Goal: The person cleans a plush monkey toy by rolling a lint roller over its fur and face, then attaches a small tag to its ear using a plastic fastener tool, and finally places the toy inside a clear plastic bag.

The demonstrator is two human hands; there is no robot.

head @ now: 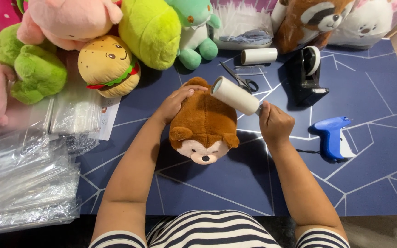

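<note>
A brown plush bear with a cream face (204,124) lies face-up at the middle of a dark blue surface with white geometric lines (373,174). The left hand (176,102) rests flat on its upper body, grip loose. The right hand (275,123) has its grip closed around the handle of a white lint roller (235,95) touching the bear. Black scissors (241,80), a black tape dispenser (309,76) and a blue tagging gun (331,137) lie nearby. Colourful plush toys (116,41) crowd the far edge; clear plastic bags (24,174) pile at left.
</note>
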